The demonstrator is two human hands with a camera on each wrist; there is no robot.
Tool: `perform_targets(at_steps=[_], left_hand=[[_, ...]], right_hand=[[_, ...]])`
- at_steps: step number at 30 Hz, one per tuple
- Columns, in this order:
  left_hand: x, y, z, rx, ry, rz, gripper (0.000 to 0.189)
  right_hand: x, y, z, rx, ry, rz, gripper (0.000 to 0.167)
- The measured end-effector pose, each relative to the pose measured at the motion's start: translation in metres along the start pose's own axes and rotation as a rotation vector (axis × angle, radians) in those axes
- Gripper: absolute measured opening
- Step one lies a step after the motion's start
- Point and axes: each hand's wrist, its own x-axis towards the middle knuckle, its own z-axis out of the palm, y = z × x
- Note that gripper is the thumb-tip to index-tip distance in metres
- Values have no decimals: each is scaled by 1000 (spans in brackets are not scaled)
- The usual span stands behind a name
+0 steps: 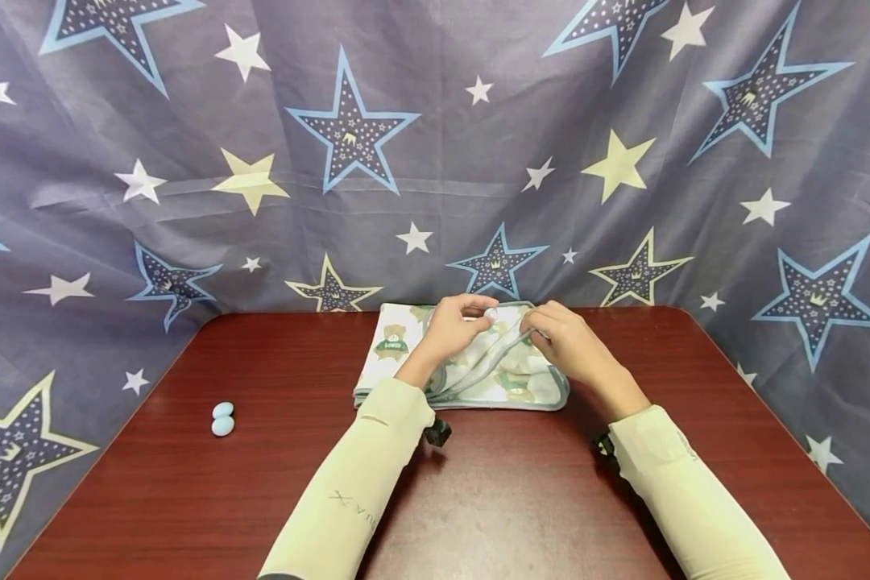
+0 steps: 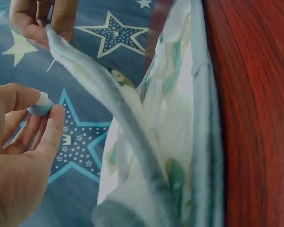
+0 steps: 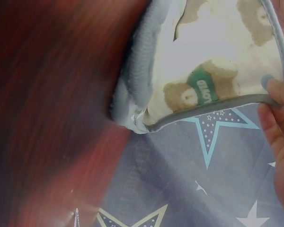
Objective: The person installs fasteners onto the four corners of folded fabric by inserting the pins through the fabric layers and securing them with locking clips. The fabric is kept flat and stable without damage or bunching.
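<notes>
One folded cloth [image 1: 503, 374], long axis sideways, edge [image 2: 128, 118] raised

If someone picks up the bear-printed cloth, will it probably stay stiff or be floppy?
The cloth is probably floppy: its raised edge curves down from the right hand. It may also unfold if lifted by this edge alone, since it lies folded in layers.

A curtained-off tabletop spot, room type unclear: star-printed fabric [image 1: 435, 121] hangs around a reddish wood-grain table [image 1: 152, 483].
</notes>
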Motion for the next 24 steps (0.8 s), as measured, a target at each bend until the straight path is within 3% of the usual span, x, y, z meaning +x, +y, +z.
perform_targets(at_steps=[5, 9, 18, 24], left_hand=[[0, 0, 10, -154, 17, -46, 28], [1, 2, 16, -201, 18, -48, 31], [4, 3, 22, -148, -12, -7, 29], [3, 1, 24, -134, -17, 64, 27]], right_hand=[[-1, 0, 2, 8, -12, 8, 24], [0, 0, 2, 20, -20, 14, 24], [0, 1, 2, 30, -23, 8, 25], [1, 1, 2, 31, -49, 10, 25]])
